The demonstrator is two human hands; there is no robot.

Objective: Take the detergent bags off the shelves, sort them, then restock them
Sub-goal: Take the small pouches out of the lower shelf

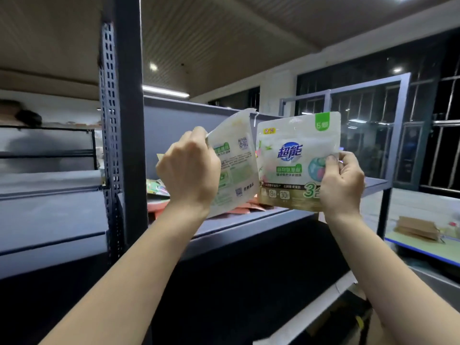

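Detergent bags: two white ones held up in front of shelf (249, 220) | loose packets (159, 188) lie at shelf's left end | back-side bag (234, 160) gripped by left hand (189, 170) | front-side bag (296, 163) pinched at right edge by right hand (342, 183)

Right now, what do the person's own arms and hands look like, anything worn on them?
Both forearms are bare up to the picture's edge, with no sleeves showing. The left hand and right hand wear no gloves, and no watch, bracelet or ring shows from this view.
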